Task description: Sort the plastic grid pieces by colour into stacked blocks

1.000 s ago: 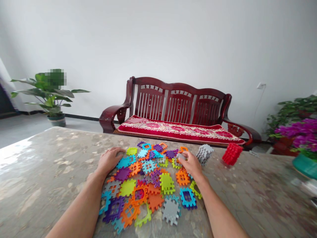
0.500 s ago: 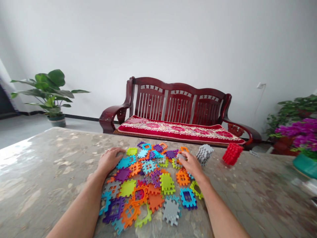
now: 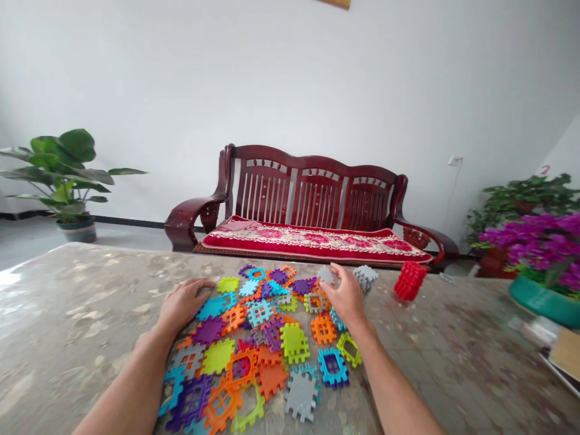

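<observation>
A heap of flat, notched plastic tiles [image 3: 267,338] in orange, purple, lime, blue and grey lies on the marble table [image 3: 81,314]. My right hand [image 3: 347,296] is raised over the heap's far right side, its fingers pinched on a small grey tile [image 3: 326,275]. My left hand [image 3: 183,302] rests palm down at the heap's left edge, fingers curled onto a blue tile [image 3: 211,307]. A stack of grey tiles [image 3: 366,278] stands just beyond my right hand, and a stack of red tiles [image 3: 410,281] stands further right.
A dark red wooden bench [image 3: 312,205] with a floral cushion stands behind the table. A leafy potted plant [image 3: 67,175] is at far left. Purple flowers in a teal pot [image 3: 539,266] and some papers [image 3: 562,353] are at the right.
My right hand has lifted a grey tile off the heap and moved it up toward the grey stack. The camera has shifted a little, so the scene sits further left.
</observation>
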The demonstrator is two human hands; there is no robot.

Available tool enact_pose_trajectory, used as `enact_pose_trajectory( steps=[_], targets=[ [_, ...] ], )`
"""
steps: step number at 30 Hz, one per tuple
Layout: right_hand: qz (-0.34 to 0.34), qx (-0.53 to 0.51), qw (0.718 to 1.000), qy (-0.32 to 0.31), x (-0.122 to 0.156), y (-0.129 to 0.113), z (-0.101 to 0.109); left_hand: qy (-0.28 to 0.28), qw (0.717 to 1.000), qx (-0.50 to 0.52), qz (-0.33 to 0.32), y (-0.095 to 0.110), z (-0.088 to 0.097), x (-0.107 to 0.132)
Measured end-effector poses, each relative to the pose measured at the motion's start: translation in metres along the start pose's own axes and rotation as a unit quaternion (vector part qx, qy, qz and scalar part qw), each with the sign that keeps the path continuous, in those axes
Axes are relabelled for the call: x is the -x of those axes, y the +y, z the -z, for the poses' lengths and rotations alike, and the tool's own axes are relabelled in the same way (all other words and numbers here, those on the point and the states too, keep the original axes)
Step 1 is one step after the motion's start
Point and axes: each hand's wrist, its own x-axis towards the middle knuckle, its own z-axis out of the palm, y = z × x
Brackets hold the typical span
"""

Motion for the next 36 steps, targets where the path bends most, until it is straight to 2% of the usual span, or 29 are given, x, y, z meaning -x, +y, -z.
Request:
enact_pose_trajectory(
  steps=[2, 4, 7, 10, 14, 22, 25, 28, 30, 32, 34, 36],
  targets=[
    [0.022, 0.017, 0.999, 0.037, -0.008, 0.000, 0.015, 0.002, 1.000, 0.002, -0.001, -0.001, -0.001, -0.001],
    [0.014, 0.042, 0.997, 0.065, -0.016, 0.007, 0.032, 0.007, 1.000, 0.007, -0.001, -0.001, -0.001, -0.002],
    [-0.044, 0.063, 0.993, 0.091, -0.026, 0.027, 0.054, 0.012, 1.000, 0.008, 0.001, -0.003, -0.003, -0.003],
    [-0.105, 0.067, 0.988, 0.086, -0.031, 0.049, 0.066, 0.011, 1.000, 0.008, -0.006, -0.006, -0.006, -0.004],
    [-0.149, 0.068, 0.985, 0.060, -0.035, 0.062, 0.069, 0.008, 1.000, 0.003, -0.008, -0.010, -0.008, -0.005],
    [-0.140, 0.091, 0.985, 0.052, -0.035, 0.067, 0.065, 0.011, 1.000, 0.000, -0.008, -0.008, -0.007, -0.005],
    [-0.097, 0.120, 0.984, 0.091, -0.034, 0.058, 0.066, 0.007, 1.000, -0.001, -0.006, -0.007, -0.006, -0.004],
    [-0.020, 0.100, 0.987, 0.122, -0.030, 0.037, 0.059, -0.002, 1.000, -0.002, 0.000, -0.004, -0.003, -0.003],
    [0.025, 0.052, 0.995, 0.078, -0.025, 0.018, 0.046, -0.012, 1.000, -0.002, 0.003, 0.000, -0.001, -0.001],
    [0.056, 0.006, 0.998, -0.025, -0.016, 0.000, 0.027, -0.016, 1.000, -0.002, 0.009, 0.002, 0.001, 0.000],
    [0.081, -0.010, 0.989, -0.126, -0.004, -0.015, 0.007, -0.018, 1.000, -0.002, 0.012, 0.004, 0.002, 0.000],
    [0.113, -0.014, 0.976, -0.183, 0.009, -0.026, -0.010, -0.015, 1.000, -0.001, 0.013, 0.004, 0.002, 0.000]
  ],
)
